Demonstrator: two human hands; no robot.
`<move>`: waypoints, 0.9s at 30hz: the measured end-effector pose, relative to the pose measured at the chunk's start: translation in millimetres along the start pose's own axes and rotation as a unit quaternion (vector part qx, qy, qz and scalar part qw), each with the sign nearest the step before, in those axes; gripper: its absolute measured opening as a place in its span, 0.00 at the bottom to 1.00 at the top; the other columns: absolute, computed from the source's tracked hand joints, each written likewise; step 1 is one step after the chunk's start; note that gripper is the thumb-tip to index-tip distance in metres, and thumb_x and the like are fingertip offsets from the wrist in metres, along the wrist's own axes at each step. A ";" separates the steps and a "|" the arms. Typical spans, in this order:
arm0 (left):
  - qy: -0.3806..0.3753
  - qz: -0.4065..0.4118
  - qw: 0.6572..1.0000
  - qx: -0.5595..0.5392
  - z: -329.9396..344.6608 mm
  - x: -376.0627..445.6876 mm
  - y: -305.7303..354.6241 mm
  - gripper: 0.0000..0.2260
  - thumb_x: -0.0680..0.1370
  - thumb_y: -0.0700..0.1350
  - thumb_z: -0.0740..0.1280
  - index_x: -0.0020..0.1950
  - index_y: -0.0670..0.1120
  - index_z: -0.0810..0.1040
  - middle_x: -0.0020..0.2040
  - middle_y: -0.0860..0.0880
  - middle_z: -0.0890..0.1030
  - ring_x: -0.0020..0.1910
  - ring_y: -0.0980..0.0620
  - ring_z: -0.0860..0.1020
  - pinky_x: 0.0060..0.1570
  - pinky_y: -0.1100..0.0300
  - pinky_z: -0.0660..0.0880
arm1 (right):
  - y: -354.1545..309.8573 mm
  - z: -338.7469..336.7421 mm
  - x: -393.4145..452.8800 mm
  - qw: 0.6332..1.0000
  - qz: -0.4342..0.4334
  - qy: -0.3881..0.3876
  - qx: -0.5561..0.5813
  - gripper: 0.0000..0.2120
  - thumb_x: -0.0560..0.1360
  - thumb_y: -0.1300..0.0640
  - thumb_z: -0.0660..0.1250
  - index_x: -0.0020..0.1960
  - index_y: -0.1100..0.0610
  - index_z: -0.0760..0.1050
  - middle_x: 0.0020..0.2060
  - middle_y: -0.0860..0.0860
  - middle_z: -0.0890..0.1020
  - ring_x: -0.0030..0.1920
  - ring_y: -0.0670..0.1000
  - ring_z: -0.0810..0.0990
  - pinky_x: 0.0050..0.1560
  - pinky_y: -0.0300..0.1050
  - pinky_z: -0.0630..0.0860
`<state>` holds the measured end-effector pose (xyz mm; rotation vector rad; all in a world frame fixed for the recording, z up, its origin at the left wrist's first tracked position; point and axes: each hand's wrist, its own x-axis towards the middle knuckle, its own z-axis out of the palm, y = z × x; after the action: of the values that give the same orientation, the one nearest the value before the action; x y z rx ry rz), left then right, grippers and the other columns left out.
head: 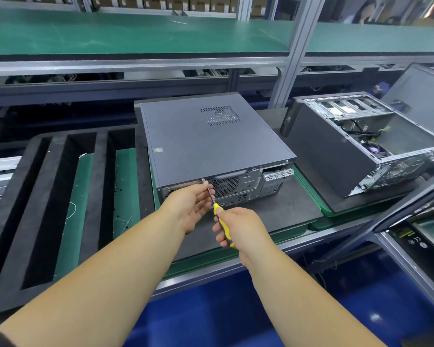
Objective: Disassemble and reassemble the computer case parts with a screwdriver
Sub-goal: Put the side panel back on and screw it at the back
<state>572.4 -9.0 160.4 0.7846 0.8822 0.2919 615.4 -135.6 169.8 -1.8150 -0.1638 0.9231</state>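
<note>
Bright even overhead light, soft shadows; wide-angle bending at the edges; far background slightly blurred

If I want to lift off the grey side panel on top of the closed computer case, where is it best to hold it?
Probably by the rear edge of the side panel, approached from the near side, where the screwdriver works at the corner screw. That edge overhangs the back plate; the other edges sit flush.

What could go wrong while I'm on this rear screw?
The screwdriver meets the screw at a slant, so the tip may slip out and chew the head. The left hand cups the shaft beside the tip; a slip could jab its fingers. A freed screw could drop onto the dark mat.
</note>
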 end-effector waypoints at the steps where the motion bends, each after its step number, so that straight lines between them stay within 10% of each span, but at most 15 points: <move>1: -0.010 0.001 1.000 -0.004 -1.1 -0.3 0.1 0.06 0.80 0.42 0.67 0.47 0.43 0.82 0.37 0.50 0.85 0.35 0.56 0.82 0.34 0.66 0.79 | -0.6 0.7 1.0 1.000 0.013 -0.002 0.000 0.16 0.83 0.50 0.61 0.45 0.59 0.80 0.28 0.50 0.81 0.23 0.46 0.74 0.24 0.38 0.72; 27: -0.002 0.008 1.000 -0.013 1.4 3.4 0.8 0.02 0.78 0.38 0.69 0.47 0.40 0.82 0.34 0.49 0.84 0.31 0.58 0.82 0.29 0.69 0.77 | 1.5 -2.7 0.7 0.997 -0.031 0.007 -0.065 0.17 0.78 0.44 0.67 0.49 0.59 0.78 0.35 0.51 0.80 0.27 0.45 0.77 0.28 0.38 0.73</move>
<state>575.7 -7.4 159.5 0.7687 0.8663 0.3146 617.1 -137.8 168.7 -1.9244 -0.2761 0.8735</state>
